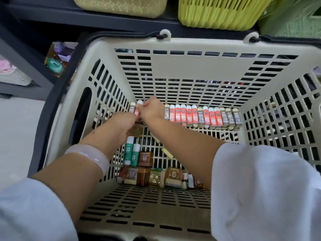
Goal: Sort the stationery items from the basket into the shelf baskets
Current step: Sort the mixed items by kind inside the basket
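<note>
Both hands are lowered deep into the slotted plastic basket, near its far-left corner. A red eraser in the row of erasers along the far wall is pinched by the curled right hand. The left hand lies beside it, fingers hidden; open floor remains mid-basket.

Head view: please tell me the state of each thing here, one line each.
Shopping basket: partly filled.
Eraser row: lined along far wall.
Red eraser: pinched by both hands.
Left hand: gripping.
Right hand: gripping.
Glue sticks: lying flat.
</note>
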The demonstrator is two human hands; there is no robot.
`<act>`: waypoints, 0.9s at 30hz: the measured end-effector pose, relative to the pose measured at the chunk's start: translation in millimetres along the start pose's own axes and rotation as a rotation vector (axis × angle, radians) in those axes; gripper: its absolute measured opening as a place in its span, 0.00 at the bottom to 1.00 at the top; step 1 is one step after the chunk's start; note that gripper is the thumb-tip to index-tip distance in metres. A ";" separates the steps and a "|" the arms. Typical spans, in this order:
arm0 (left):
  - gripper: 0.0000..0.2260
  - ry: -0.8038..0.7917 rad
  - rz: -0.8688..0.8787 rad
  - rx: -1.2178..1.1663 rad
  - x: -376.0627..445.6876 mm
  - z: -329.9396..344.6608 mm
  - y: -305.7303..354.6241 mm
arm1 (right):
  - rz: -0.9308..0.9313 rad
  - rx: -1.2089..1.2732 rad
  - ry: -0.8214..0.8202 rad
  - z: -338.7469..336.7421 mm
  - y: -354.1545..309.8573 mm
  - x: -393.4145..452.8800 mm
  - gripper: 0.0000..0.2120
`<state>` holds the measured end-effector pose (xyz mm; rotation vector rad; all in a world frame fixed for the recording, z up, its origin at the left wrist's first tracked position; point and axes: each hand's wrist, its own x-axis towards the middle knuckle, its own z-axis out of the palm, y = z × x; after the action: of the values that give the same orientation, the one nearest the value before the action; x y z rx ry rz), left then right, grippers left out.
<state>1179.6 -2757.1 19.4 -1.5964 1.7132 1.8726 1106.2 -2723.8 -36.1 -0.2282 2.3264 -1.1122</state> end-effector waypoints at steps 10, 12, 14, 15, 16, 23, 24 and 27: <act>0.08 0.010 0.023 0.130 -0.1 1.7 0.7 | -0.023 0.085 -0.347 -66.0 3.4 -18.2 0.11; 0.09 0.011 0.094 0.283 -0.3 4.6 -0.4 | -0.090 -0.043 -0.429 -103.0 13.1 -24.5 0.11; 0.08 -0.054 0.285 0.528 -0.5 10.7 -5.2 | -0.187 -0.315 -0.470 -134.1 29.2 -32.4 0.10; 0.07 -0.118 0.404 0.672 -3.1 14.4 -9.1 | -0.236 -0.457 -0.497 -144.3 38.8 -37.9 0.09; 0.08 -0.197 0.509 0.814 -6.1 18.4 -13.7 | -0.297 -0.595 -0.533 -151.4 49.4 -44.1 0.09; 0.12 -0.635 0.572 1.465 -7.3 36.5 -39.4 | -0.595 -1.203 -0.784 -158.2 115.7 -66.6 0.16; 0.13 -0.654 0.548 1.505 -6.5 36.5 -39.6 | -0.612 -1.238 -0.795 -158.2 118.5 -65.4 0.17; 0.18 -0.743 0.477 1.524 -7.2 38.4 -42.3 | -0.689 -1.323 -0.815 -155.1 121.0 -64.6 0.16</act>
<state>1189.8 -2708.8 -10.3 0.0778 2.1368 0.5029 1085.7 -2518.1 -23.3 -1.6529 1.8124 0.4747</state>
